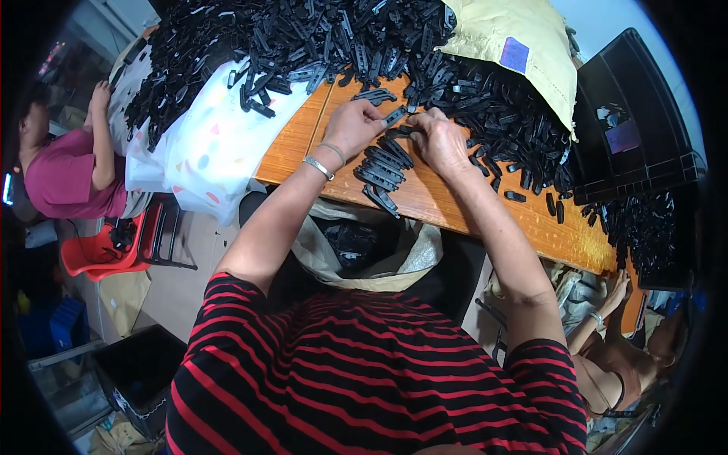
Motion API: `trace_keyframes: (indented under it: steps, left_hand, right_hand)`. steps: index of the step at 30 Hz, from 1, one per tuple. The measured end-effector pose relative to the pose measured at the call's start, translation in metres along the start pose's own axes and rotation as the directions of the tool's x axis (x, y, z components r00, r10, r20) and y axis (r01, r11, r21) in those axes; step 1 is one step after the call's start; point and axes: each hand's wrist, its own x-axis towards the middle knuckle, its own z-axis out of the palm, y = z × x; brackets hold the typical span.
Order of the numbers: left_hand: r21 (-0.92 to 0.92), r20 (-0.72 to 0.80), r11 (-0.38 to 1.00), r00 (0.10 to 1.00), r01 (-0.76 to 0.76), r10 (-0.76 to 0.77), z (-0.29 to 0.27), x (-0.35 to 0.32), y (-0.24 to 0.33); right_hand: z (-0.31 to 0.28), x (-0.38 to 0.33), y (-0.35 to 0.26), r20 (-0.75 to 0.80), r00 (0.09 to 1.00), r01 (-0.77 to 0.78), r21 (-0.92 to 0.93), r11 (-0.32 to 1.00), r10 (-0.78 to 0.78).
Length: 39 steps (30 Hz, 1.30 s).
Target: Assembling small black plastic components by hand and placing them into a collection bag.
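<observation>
My left hand (355, 130), with a metal bracelet at the wrist, pinches one end of a long narrow black plastic part (395, 115). Close beside it, my right hand (443, 142) has its thumb and fingers closed around another small dark plastic piece (401, 131), mostly covered by the fingers. Just below the hands, several slotted black parts (381, 168) lie side by side in a short row near the table's front edge. A few similar parts (374, 96) rest above my left hand on the wooden table (432, 199).
A big heap of black plastic parts (303, 34) covers the table's far side. A beige sack (531, 38) spills more at right, beside a black crate (633, 114). An open bag (334, 277) hangs below the edge. Co-workers sit at left (72, 171) and right (618, 364).
</observation>
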Motion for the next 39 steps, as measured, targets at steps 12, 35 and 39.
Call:
trace_keyframes:
  steps: [12,35,39]
  left_hand:
    - [-0.096,0.086,0.993,0.993,-0.074,0.083,0.009,0.002,-0.004]
    - [-0.349,0.032,0.937,0.999,0.019,-0.009,-0.008,-0.002,-0.018]
    - [-0.342,0.030,0.940,1.000,0.011,0.000,-0.011,-0.003,-0.018]
  right_hand:
    - [-0.005,0.002,-0.001,0.198,0.979,-0.073,0.104,0.992,0.052]
    - [0.012,0.000,-0.013,-0.259,0.959,-0.088,0.125,0.988,0.118]
    - [0.010,-0.001,-0.023,-0.190,0.976,-0.093,0.067,0.993,0.104]
